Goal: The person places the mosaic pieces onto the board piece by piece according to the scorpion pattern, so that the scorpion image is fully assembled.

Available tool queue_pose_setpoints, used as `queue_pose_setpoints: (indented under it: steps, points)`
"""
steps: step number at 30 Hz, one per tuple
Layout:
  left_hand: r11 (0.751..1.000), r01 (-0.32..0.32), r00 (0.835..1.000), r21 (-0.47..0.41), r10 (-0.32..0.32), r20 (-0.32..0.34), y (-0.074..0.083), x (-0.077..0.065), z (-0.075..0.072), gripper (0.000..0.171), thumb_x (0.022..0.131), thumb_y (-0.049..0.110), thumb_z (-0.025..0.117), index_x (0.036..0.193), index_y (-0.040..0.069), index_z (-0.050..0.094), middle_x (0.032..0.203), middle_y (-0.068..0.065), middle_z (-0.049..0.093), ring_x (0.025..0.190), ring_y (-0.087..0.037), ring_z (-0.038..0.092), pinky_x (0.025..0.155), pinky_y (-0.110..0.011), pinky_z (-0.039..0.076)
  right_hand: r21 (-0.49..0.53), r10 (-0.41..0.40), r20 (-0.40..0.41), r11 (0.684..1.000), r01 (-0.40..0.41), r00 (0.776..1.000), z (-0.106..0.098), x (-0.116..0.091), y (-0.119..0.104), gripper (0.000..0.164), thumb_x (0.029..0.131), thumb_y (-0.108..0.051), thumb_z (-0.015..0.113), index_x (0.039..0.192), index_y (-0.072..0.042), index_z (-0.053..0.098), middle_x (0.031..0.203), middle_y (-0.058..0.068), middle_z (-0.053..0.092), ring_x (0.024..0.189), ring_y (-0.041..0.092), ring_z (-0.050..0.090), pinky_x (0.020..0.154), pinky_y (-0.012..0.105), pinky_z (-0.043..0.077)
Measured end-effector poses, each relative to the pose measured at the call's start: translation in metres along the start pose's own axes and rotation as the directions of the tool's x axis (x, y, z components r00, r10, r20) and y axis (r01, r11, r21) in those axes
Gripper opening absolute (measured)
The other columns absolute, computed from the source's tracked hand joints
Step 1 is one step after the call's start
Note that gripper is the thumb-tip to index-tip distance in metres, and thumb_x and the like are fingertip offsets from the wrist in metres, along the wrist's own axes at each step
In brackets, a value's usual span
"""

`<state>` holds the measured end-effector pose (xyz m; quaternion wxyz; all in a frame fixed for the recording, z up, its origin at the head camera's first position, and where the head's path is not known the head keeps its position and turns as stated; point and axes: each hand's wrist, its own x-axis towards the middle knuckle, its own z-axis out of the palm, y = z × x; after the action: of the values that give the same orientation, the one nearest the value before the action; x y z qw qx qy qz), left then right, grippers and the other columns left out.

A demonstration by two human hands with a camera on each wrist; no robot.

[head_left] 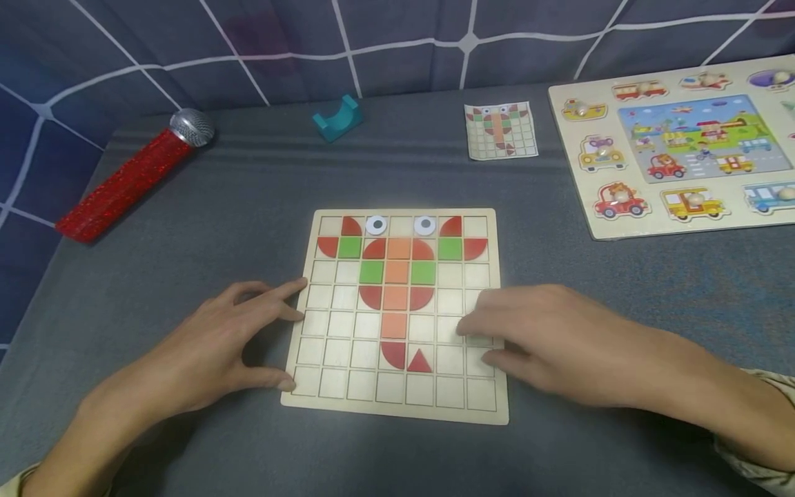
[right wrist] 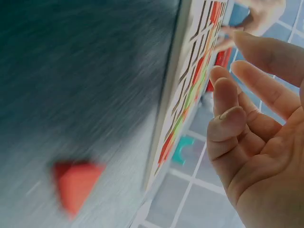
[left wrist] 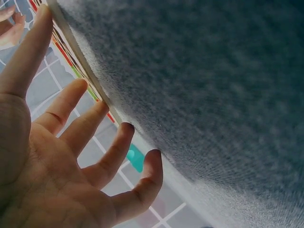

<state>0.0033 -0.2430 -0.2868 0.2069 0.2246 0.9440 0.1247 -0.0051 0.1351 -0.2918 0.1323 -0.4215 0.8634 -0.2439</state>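
Note:
A wooden grid board (head_left: 335, 385) lies flat on the grey table. Set into its squares are red quarter-round pieces (head_left: 394, 354), green squares (head_left: 372, 272), orange squares (head_left: 395, 298), two eye discs (head_left: 425, 225) and a small red triangle (head_left: 419, 362). My left hand (head_left: 211, 345) is spread along the board's left edge, with thumb and fingertips touching it. Over the right edge hovers my right hand (head_left: 553, 345), fingers loosely bent, nothing visible between them. In the right wrist view another red triangle (right wrist: 78, 185) lies on the table, off the board.
A printed pattern card (head_left: 500, 131) lies behind the board. At the back right is a vehicle knob puzzle (head_left: 586, 197). A red glitter microphone (head_left: 133, 179) and a teal curved block (head_left: 338, 119) sit toward the back left. Dark checked cloth (head_left: 397, 62) hangs behind the table.

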Motion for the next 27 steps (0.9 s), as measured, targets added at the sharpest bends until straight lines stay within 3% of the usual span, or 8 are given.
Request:
queue_pose_setpoints:
  steps: [4, 8, 16, 21, 27]
  points:
    - [1.0, 0.007, 1.0, 0.002, -0.007, 0.004, 0.0, 0.0, 0.0, 0.082, 0.062, 0.066, 0.081, 0.13, 0.024, 0.062, 0.15, -0.001, 0.044, 0.13, -0.038, 0.038, 0.092, -0.07, 0.037, -0.032, 0.057, -0.024, 0.998, -0.058, 0.998, -0.008, -0.018, 0.013, 0.038, 0.081, -0.016, 0.081, 0.115, -0.026, 0.068, 0.105, -0.021, 0.058, 0.087, -0.004, 0.055, 0.072, 0.028, 0.053]
    - [1.0, 0.002, 1.0, 0.004, -0.002, -0.001, 0.0, 0.0, 0.0, 0.082, 0.062, 0.064, 0.082, 0.131, 0.024, 0.062, 0.15, 0.0, 0.044, 0.13, -0.038, 0.038, 0.092, -0.07, 0.038, -0.121, 0.126, -0.029, 0.984, -0.129, 0.992, -0.012, -0.035, 0.027, 0.046, 0.078, -0.017, 0.084, 0.118, -0.032, 0.067, 0.099, -0.023, 0.054, 0.077, -0.006, 0.05, 0.065, 0.025, 0.048]
    - [1.0, -0.011, 1.0, 0.01, 0.011, -0.008, 0.0, -0.001, 0.001, 0.082, 0.062, 0.062, 0.083, 0.132, 0.023, 0.061, 0.15, 0.0, 0.044, 0.13, -0.037, 0.039, 0.092, -0.07, 0.037, -0.209, 0.224, 0.009, 0.954, -0.217, 0.975, -0.005, -0.066, 0.053, 0.055, 0.074, -0.02, 0.087, 0.123, -0.033, 0.065, 0.101, -0.022, 0.052, 0.079, -0.004, 0.049, 0.062, 0.028, 0.047]
    - [1.0, -0.021, 1.0, 0.015, 0.021, -0.015, 0.0, 0.0, 0.0, 0.086, 0.063, 0.062, 0.083, 0.136, 0.023, 0.058, 0.145, -0.001, 0.05, 0.129, -0.037, 0.039, 0.092, -0.071, 0.037, -0.214, 0.261, 0.017, 0.944, -0.251, 0.965, -0.003, -0.073, 0.058, 0.056, 0.072, -0.016, 0.089, 0.122, -0.031, 0.066, 0.095, -0.021, 0.05, 0.073, -0.004, 0.046, 0.059, 0.026, 0.044]
    - [1.0, -0.007, 1.0, 0.015, 0.007, 0.005, 0.0, 0.001, 0.0, 0.086, 0.063, 0.063, 0.083, 0.136, 0.023, 0.058, 0.147, 0.0, 0.047, 0.13, -0.038, 0.039, 0.091, -0.071, 0.037, -0.211, 0.259, 0.02, 0.945, -0.25, 0.966, -0.003, -0.071, 0.057, 0.051, 0.073, -0.014, 0.087, 0.117, -0.033, 0.068, 0.09, -0.022, 0.051, 0.07, -0.005, 0.045, 0.058, 0.026, 0.045]
